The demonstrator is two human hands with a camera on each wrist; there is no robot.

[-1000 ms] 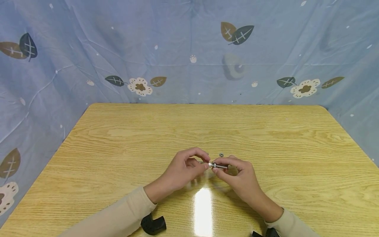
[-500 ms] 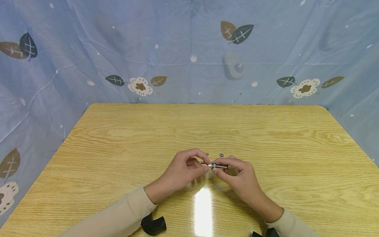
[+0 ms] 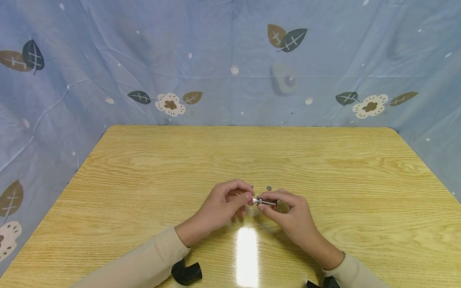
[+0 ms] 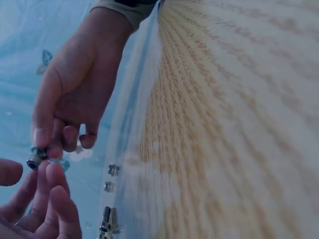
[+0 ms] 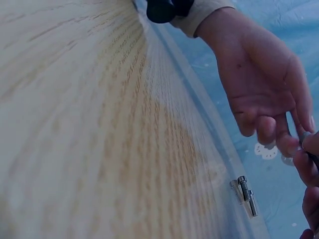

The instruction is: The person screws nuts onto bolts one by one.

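Observation:
A silver bolt [image 3: 269,203] with a nut [image 3: 260,201] on its shaft lies level between the two hands in the head view. My right hand [image 3: 293,212] pinches it near the nut with thumb and forefinger, the shaft running under the fingers. My left hand [image 3: 223,204] holds the bolt's head end between thumb and forefinger, the fingertips hiding part of it. In the left wrist view, the round bolt head [image 4: 33,162] shows by the left fingertips. Fingers cover most of the bolt in the right wrist view.
A loose nut [image 3: 269,188] lies on the wooden table [image 3: 180,160] just beyond the hands. Loose bolts [image 5: 243,186] lie nearby in the right wrist view. Black wrist mounts [image 3: 186,273] sit by the sleeves; a blue patterned curtain [image 3: 216,60] hangs behind.
My left thumb has slid up and over the bolt's head end, and the left fingers have shifted slightly. The right hand has stayed in place.

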